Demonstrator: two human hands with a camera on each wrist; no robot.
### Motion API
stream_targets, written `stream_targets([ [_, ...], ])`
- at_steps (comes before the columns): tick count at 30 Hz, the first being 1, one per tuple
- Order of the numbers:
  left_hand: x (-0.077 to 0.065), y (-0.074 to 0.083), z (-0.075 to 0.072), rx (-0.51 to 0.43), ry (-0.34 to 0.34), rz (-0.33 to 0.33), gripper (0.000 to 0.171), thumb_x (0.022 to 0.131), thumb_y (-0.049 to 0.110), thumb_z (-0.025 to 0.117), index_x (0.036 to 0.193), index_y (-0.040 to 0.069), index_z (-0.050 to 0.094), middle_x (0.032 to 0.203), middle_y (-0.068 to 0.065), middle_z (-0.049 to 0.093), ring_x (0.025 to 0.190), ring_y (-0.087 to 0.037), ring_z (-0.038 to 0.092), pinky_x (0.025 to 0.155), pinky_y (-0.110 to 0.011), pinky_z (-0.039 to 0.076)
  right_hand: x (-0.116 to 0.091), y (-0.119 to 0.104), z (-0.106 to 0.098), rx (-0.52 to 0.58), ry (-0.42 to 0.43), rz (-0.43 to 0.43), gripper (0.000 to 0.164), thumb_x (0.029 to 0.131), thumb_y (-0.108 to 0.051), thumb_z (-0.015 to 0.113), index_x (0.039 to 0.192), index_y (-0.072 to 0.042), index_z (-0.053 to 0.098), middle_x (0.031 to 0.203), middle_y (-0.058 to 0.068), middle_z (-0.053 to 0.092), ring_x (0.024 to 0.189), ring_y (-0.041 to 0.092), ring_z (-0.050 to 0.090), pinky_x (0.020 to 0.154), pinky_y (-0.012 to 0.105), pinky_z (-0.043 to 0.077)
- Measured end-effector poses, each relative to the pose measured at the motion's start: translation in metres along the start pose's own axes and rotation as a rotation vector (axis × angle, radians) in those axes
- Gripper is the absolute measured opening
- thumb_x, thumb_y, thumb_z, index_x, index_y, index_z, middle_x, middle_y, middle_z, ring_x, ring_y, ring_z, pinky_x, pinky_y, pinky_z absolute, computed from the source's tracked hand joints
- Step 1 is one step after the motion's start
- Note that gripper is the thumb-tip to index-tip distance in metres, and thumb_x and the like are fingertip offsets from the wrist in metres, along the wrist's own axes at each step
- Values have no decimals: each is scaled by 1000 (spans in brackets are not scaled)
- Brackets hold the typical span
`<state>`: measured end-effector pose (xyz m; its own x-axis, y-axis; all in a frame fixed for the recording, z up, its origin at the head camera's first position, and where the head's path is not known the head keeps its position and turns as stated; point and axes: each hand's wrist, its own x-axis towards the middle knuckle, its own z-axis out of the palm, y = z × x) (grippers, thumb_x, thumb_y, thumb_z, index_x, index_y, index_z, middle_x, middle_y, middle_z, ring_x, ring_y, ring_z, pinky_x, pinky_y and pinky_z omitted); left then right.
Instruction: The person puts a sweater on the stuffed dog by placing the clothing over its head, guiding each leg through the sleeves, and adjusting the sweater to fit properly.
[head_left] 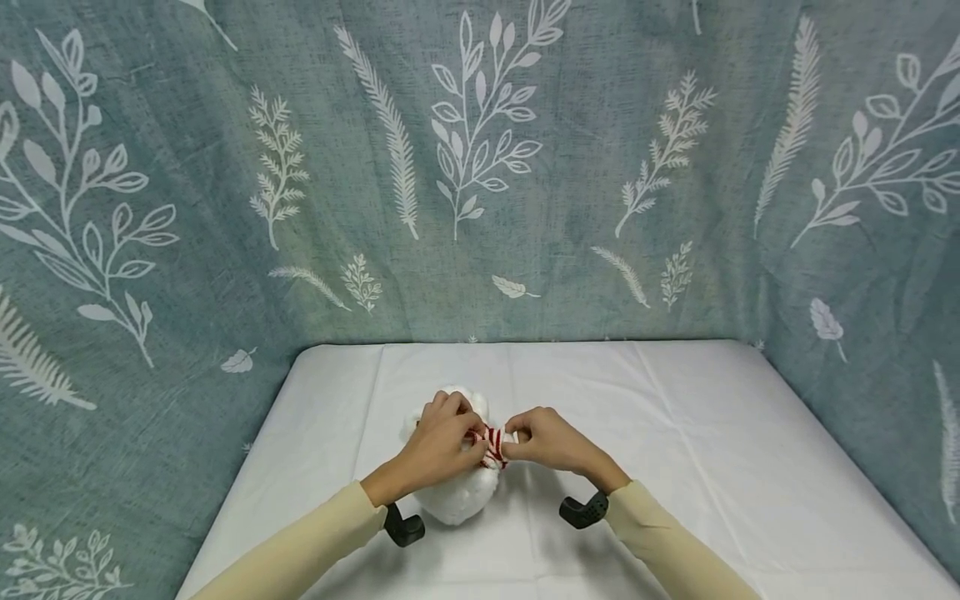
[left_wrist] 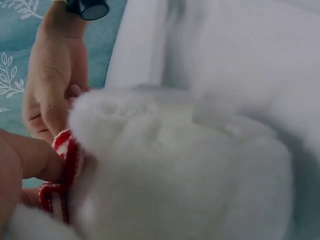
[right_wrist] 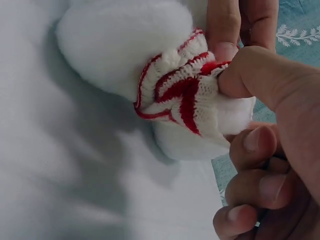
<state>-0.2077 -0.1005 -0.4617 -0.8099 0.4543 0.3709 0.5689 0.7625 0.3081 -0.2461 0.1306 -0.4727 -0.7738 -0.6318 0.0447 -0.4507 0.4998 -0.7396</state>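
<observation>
A fluffy white plush toy [head_left: 459,498] lies on the white cloth, a red-and-white striped knit scarf [right_wrist: 187,95] wrapped round it. My left hand [head_left: 442,437] reaches over the plush toy and pinches the scarf [head_left: 492,448] from the left. From the other side my right hand [head_left: 551,439] holds part of the same scarf between thumb and fingers. The right wrist view shows the right thumb [right_wrist: 250,75] pressing on the knit, the other fingers curled below. White fur [left_wrist: 190,165] fills much of the left wrist view and hides the toy's shape.
A white cloth [head_left: 675,500] covers the table. Blue-green curtains [head_left: 570,167] with white leaf prints stand behind it and at both sides. Each wrist bears a dark camera mount, one by the left wrist [head_left: 403,527] and one by the right [head_left: 583,510].
</observation>
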Motion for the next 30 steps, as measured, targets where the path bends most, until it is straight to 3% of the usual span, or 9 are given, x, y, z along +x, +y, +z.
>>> stream_targets([
  [7,-5,-4,-5,68,-27,28,20,73,25,73,63,25,56,94,6,49,90,-19,39,78,-36,34,-3,6,-1,44,-6,-7,7,97,-19,70,93,-21,76,57,-8,44,50,2,34,52,22,32],
  [16,-9,-9,-15,162,-66,49,24,71,24,70,59,25,49,95,4,50,92,-21,40,77,-37,34,-6,14,-7,75,53,8,6,96,-20,71,97,-17,76,61,-6,43,53,4,33,55,23,33],
  [20,-9,-9,-16,142,-66,44,19,73,27,70,67,24,53,89,5,46,89,-20,39,75,-36,32,-9,15,-4,117,56,70,14,96,-33,73,99,-20,76,65,-6,46,56,7,37,55,23,34],
  [26,-5,-5,-11,135,-19,44,21,88,38,76,95,22,65,92,3,50,88,-20,42,74,-36,34,-13,11,2,142,89,116,28,89,-46,79,96,-20,74,68,-5,50,60,9,42,56,24,36],
  [30,-1,-1,-7,172,17,70,14,89,34,78,93,24,70,88,5,53,84,-19,45,72,-35,37,-13,8,8,124,99,95,35,86,-47,82,85,-16,66,67,-5,47,60,7,40,56,23,34],
])
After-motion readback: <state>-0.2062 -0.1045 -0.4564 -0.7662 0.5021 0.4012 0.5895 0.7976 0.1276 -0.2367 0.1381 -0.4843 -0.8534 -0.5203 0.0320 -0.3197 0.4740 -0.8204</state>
